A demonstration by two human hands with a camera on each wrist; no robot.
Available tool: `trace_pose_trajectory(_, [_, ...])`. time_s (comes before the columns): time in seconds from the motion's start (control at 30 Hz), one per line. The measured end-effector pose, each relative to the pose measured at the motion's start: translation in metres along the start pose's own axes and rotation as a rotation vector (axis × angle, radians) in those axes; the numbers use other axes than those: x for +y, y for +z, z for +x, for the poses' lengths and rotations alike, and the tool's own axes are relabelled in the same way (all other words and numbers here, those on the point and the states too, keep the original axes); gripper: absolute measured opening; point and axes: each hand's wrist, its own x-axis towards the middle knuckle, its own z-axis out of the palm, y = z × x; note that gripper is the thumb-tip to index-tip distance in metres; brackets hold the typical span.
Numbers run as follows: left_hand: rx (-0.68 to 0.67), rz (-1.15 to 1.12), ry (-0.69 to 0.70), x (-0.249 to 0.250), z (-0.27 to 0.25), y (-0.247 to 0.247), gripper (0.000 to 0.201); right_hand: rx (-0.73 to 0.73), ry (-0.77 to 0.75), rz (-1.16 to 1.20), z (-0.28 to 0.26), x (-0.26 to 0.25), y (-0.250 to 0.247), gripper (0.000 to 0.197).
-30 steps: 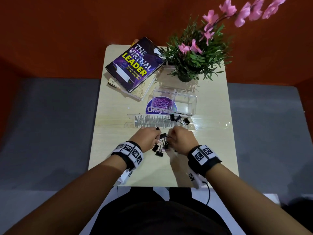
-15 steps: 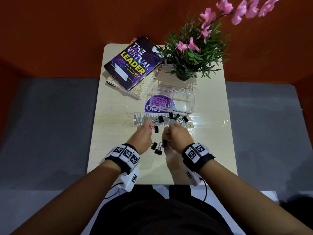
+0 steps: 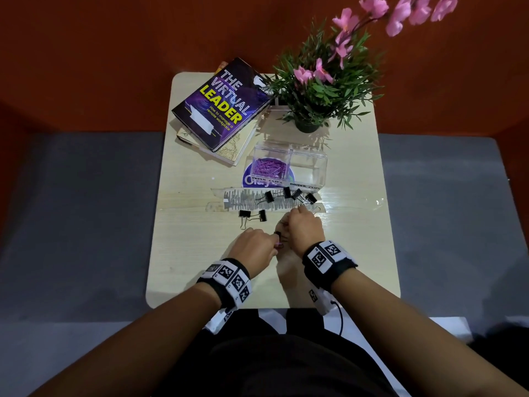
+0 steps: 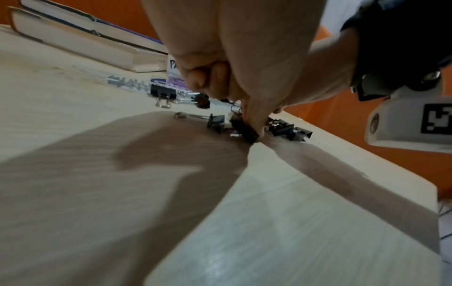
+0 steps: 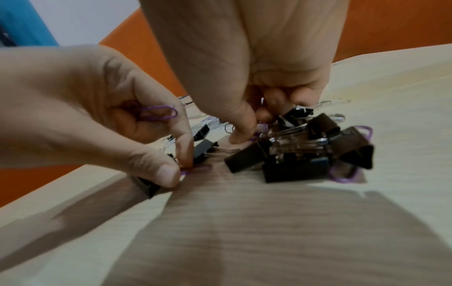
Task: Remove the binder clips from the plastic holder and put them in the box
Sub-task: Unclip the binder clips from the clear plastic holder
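Note:
The clear plastic holder (image 3: 243, 200) lies across the table and several black binder clips (image 3: 297, 194) are still clamped on its right part. Two loose clips (image 3: 253, 215) lie just in front of it. My left hand (image 3: 276, 237) pinches a black binder clip (image 5: 149, 185) against the table and keeps a purple paper clip (image 5: 159, 114) in its curled fingers. My right hand (image 5: 254, 125) is curled over a pile of binder clips (image 5: 296, 166), thumb and fingertips closing on one. The clear two-part box (image 3: 307, 164) stands behind the holder; its right compartment looks empty.
Purple paper clips (image 3: 269, 167) fill the box's left compartment. Stacked books (image 3: 220, 110) sit at the back left and a potted plant (image 3: 307, 126) with pink flowers at the back right. Bare tabletop (image 3: 194, 253) lies left of my hands.
My left hand has drawn back from the holder to the pile in front of me. Two clips now lie loose by the holder's front edge. The right hand stays over the pile.

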Motion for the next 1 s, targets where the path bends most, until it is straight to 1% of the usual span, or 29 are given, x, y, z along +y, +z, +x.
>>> trace_pose_trajectory(0.07, [0.004, 0.016, -0.020, 0.001, 0.002, -0.001, 0.020, -0.010, 0.007, -0.057, 0.000, 0.000, 0.001, 0.026])
trace_pose_trajectory(0.2, [-0.020, 0.026, -0.068, 0.007, 0.003, -0.004, 0.013, 0.000, -0.020, -0.106, -0.003, -0.001, 0.002, 0.025])
trace_pose_trajectory(0.27, [-0.038, 0.060, -0.071, 0.013, 0.004, -0.006, 0.012, -0.006, -0.042, -0.075, -0.007, -0.003, 0.000, 0.025])
trace_pose_trajectory(0.3, [-0.051, 0.081, -0.064, 0.015, 0.004, -0.007, 0.014, 0.000, -0.066, -0.023, -0.009, -0.004, -0.003, 0.022])
trace_pose_trajectory(0.33, [-0.053, 0.102, -0.051, 0.017, 0.003, -0.008, 0.016, 0.026, -0.093, 0.075, -0.012, -0.004, -0.006, 0.016])
trace_pose_trajectory(0.37, [-0.053, 0.112, -0.041, 0.018, 0.002, -0.008, 0.018, 0.042, -0.113, 0.229, -0.015, -0.003, -0.011, 0.010])
trace_pose_trajectory(0.43, [-0.052, 0.042, -0.037, 0.016, 0.000, -0.008, 0.017, 0.069, -0.087, 0.569, -0.019, 0.007, -0.021, 0.020])
trace_pose_trajectory(0.47, [-0.041, -0.036, -0.053, 0.013, 0.001, -0.007, 0.013, 0.091, -0.046, 0.701, -0.020, 0.015, -0.028, 0.023])
trace_pose_trajectory(0.53, [-0.018, -0.280, -0.121, 0.007, 0.002, -0.010, 0.008, 0.116, 0.044, 0.953, -0.025, 0.035, -0.040, 0.027])
trace_pose_trajectory(0.57, [-0.023, -0.388, -0.147, 0.004, 0.003, -0.015, 0.011, 0.115, 0.085, 1.086, -0.028, 0.045, -0.044, 0.029])
trace_pose_trajectory(0.6, [-0.016, -0.483, -0.160, 0.001, 0.004, -0.021, 0.016, 0.103, 0.125, 1.164, -0.031, 0.056, -0.049, 0.030])
trace_pose_trajectory(0.63, [0.001, -0.557, -0.176, -0.001, 0.005, -0.030, 0.020, 0.094, 0.161, 1.189, -0.035, 0.067, -0.051, 0.031])
trace_pose_trajectory(0.7, [0.118, -0.649, -0.212, -0.005, 0.012, -0.051, 0.022, 0.076, 0.192, 1.117, -0.041, 0.087, -0.050, 0.031])
trace_pose_trajectory(0.73, [0.189, -0.654, -0.215, -0.007, 0.018, -0.062, 0.019, 0.050, 0.193, 1.069, -0.044, 0.095, -0.048, 0.030])
trace_pose_trajectory(0.8, [0.272, -0.591, -0.215, -0.010, 0.039, -0.080, 0.015, -0.026, 0.150, 0.939, -0.049, 0.103, -0.042, 0.025])
trace_pose_trajectory(0.87, [0.291, -0.446, -0.202, -0.013, 0.064, -0.098, 0.013, -0.105, 0.063, 0.653, -0.050, 0.103, -0.035, 0.017])
trace_pose_trajectory(0.9, [0.277, -0.366, -0.200, -0.015, 0.075, -0.106, 0.016, -0.112, 0.027, 0.493, -0.050, 0.100, -0.033, 0.014])
trace_pose_trajectory(0.93, [0.260, -0.294, -0.197, -0.015, 0.084, -0.112, 0.022, -0.088, -0.003, 0.373, -0.049, 0.097, -0.030, 0.011])
trace_pose_trajectory(1.0, [0.204, -0.171, -0.175, -0.016, 0.097, -0.116, 0.033, -0.065, -0.027, 0.265, -0.046, 0.090, -0.030, 0.009])
